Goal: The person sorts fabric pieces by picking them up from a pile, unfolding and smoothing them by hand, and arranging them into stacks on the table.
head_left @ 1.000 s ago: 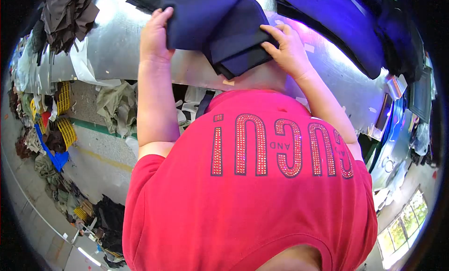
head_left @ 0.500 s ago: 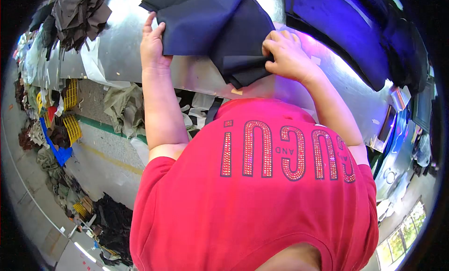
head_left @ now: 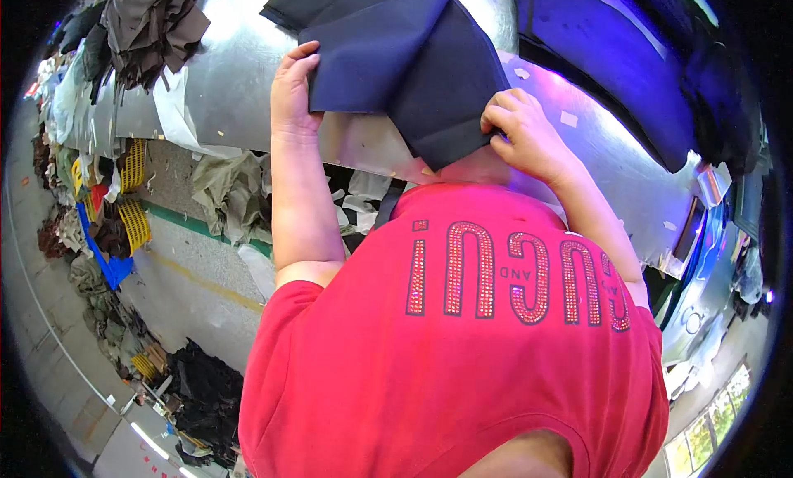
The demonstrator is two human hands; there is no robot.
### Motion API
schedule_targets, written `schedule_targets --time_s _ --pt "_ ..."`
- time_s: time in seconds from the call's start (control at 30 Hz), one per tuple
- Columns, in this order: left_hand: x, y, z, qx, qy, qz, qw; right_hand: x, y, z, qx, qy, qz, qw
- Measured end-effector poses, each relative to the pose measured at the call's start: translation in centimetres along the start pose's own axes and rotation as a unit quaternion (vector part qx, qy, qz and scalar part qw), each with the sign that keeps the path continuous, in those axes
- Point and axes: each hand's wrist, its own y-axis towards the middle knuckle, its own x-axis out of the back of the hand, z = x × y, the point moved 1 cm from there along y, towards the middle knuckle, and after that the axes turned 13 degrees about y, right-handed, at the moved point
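Note:
Dark navy-black fabric pieces (head_left: 372, 57) lie layered and partly folded over the near edge of the metal table. My left hand (head_left: 296, 90) grips the left edge of the fabric between thumb and fingers. At the right edge, my right hand (head_left: 516, 131) is closed on the cloth with its fingers curled. A corner of the fabric points down toward my red shirt, between the two hands.
The metal table (head_left: 231, 90) bears brown fabric pieces (head_left: 149, 28) at left and a long dark fabric stack (head_left: 611, 65) at right. Below the left edge are crumpled grey-green cloth (head_left: 231, 189), yellow baskets (head_left: 135, 222) and a black fabric heap (head_left: 206, 387).
The small fold at the fabric's lower right corner has been opened out flat. My right hand has changed from spread fingers to a curled grip. The whole view has shifted slightly.

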Motion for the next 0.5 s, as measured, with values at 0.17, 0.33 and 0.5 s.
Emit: schedule_targets --time_s 0.17,0.33,0.5 --pt "-0.6 -0.8 0.2 -0.050 0.045 0.013 0.998 -0.1 -0.4 0.0 -0.003 0.006 -0.004 1.000" --pt "-2.3 -2.7 -0.7 -0.074 0.202 0.076 0.974 0.3 -0.3 0.8 0.045 0.055 -0.093 0.993" --pt "-7.6 -6.3 -0.7 -0.318 0.557 0.130 0.756 1.0 2.3 2.4 0.102 0.058 -0.177 0.977"
